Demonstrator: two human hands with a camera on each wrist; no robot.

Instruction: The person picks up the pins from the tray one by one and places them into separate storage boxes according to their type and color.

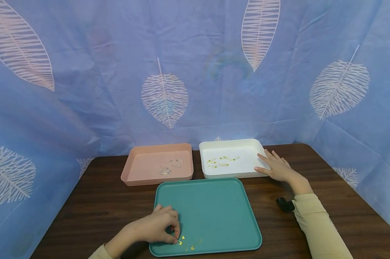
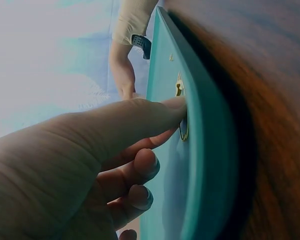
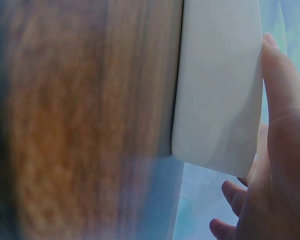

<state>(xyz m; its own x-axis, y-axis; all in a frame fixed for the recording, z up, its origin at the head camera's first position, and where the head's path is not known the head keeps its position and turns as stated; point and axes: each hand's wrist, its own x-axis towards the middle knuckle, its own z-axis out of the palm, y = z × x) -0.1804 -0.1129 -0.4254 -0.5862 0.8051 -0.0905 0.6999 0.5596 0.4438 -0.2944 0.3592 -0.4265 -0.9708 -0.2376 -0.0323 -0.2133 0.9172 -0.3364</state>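
Near the front left corner of the teal tray, my left hand pinches a safety pin between thumb and forefinger. Part of that pin is hidden behind the thumb in the left wrist view. A few gold safety pins lie on the tray close to those fingertips. My right hand is spread with straight fingers at the right side of the white tray; in the right wrist view its thumb lies along the rim. Several gold safety pins lie inside the white tray.
A pink tray stands at the back left with several silver safety pins in it. All three trays sit on a dark wooden table. Behind it hangs a blue leaf-patterned cloth.
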